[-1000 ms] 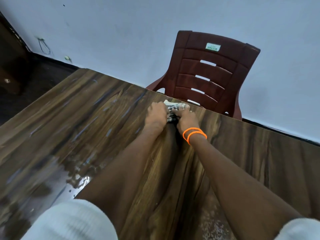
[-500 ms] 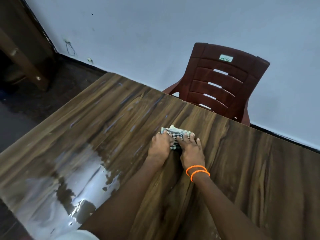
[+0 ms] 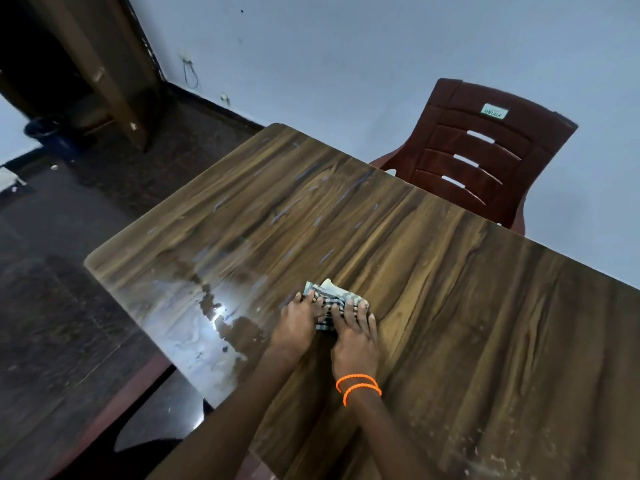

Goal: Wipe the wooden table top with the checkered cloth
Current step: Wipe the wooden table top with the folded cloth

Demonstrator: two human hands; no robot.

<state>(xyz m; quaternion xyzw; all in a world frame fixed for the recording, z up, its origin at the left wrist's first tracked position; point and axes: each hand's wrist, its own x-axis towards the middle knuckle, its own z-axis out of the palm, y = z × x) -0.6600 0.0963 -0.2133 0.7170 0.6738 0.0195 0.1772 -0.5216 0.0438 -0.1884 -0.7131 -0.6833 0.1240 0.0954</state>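
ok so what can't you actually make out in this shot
- Checkered cloth, head view: most of it lies under the left hand and right hand; its full shape is hidden.
- Wooden table: its right and near parts are cut off by the frame edge.
- Chair: the seat is hidden behind the table.

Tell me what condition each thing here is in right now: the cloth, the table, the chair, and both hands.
checkered cloth: bunched up, flat on the table, pinned under both hands.
wooden table top: wet and shiny at its left side, dry-looking on the right.
left hand: fingers straight, pressing the cloth.
right hand: fingers straight, pressing the cloth.
chair: upright, unoccupied, at the table's far edge.
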